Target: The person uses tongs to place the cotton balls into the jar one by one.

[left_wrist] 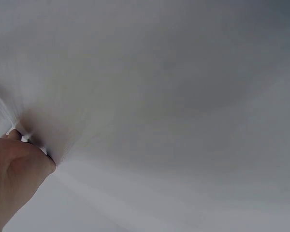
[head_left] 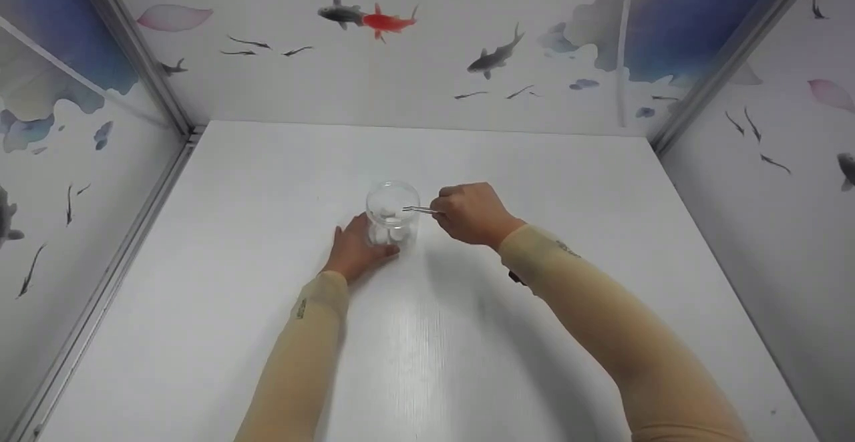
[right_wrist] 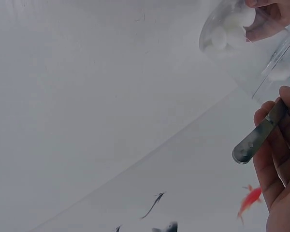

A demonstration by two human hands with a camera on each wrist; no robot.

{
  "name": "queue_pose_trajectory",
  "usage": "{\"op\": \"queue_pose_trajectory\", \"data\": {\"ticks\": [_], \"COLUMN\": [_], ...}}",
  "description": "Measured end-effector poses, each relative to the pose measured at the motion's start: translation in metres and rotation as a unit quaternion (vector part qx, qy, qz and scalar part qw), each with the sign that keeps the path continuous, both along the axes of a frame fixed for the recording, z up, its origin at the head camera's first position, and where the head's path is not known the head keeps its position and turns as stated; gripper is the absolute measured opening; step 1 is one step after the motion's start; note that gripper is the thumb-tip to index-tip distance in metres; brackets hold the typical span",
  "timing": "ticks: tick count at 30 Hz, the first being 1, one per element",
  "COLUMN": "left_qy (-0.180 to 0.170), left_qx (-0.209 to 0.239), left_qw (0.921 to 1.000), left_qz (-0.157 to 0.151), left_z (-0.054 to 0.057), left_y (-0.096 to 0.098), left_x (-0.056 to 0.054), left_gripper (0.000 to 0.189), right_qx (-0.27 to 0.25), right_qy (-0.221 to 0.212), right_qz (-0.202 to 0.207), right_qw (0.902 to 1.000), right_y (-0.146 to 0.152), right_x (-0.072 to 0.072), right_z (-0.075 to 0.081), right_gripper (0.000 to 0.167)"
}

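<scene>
A clear jar (head_left: 413, 225) stands on the white table with several white balls, which look like cotton balls (right_wrist: 219, 36), in its lower part. My left hand (head_left: 357, 252) grips its near left side, thumb in front; in the left wrist view that hand (left_wrist: 17, 169) shows at the left edge, beside a sliver of jar. Metal tweezers (head_left: 422, 209) are pinched in my right hand (head_left: 473, 211), their tips over the jar's mouth. In the right wrist view their rounded end (right_wrist: 251, 145) points away from the jar. One white ball (right_wrist: 280, 71) lies near the rim; whether the tips hold it I cannot tell.
The white table (head_left: 267, 161) runs back to a wall (head_left: 427, 95) painted with fish and petals. Side panels (head_left: 87, 175) stand left and right, with metal posts (head_left: 143, 48) at the corners.
</scene>
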State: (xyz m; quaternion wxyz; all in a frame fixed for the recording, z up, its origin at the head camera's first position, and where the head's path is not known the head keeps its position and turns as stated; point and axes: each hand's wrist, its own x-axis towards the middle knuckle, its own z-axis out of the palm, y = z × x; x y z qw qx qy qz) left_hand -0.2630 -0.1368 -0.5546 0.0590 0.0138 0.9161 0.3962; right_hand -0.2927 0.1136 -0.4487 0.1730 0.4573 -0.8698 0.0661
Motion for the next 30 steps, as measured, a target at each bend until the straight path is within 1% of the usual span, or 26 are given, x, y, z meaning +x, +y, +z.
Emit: {"op": "queue_pose_trajectory", "data": {"ticks": [6, 16, 22, 26, 30], "left_qy": [0.0, 0.002, 0.001, -0.001, 0.003], "left_qx": [-0.002, -0.008, 0.002, -0.001, -0.005], "left_qw": [1.0, 1.0, 1.0, 1.0, 1.0], "left_qz": [0.003, 0.005, 0.002, 0.003, 0.006], "left_z": [0.003, 0.002, 0.001, 0.002, 0.003], "left_y": [0.001, 0.002, 0.001, 0.001, 0.0], "left_x": [0.002, 0.002, 0.004, 0.004, 0.004], "left_gripper": [0.098, 0.099, 0.1, 0.102, 0.1], "right_qx": [0.005, 0.009, -0.011, -0.032, -0.028], "right_qy": [0.004, 0.0, 0.021, 0.037, 0.026], "right_qz": [-0.001, -0.006, -0.006, -0.027, -0.068], "right_qw": [1.0, 0.9999, 0.9997, 0.9984, 0.9969], "right_y": [0.001, 0.002, 0.01, 0.026, 0.045], "right_x": [-0.001, 0.0, -0.002, -0.004, -0.007], "right_z": [-0.001, 0.001, 0.0, -0.003, -0.013], "right_gripper": [0.009, 0.009, 0.008, 0.006, 0.006]}}
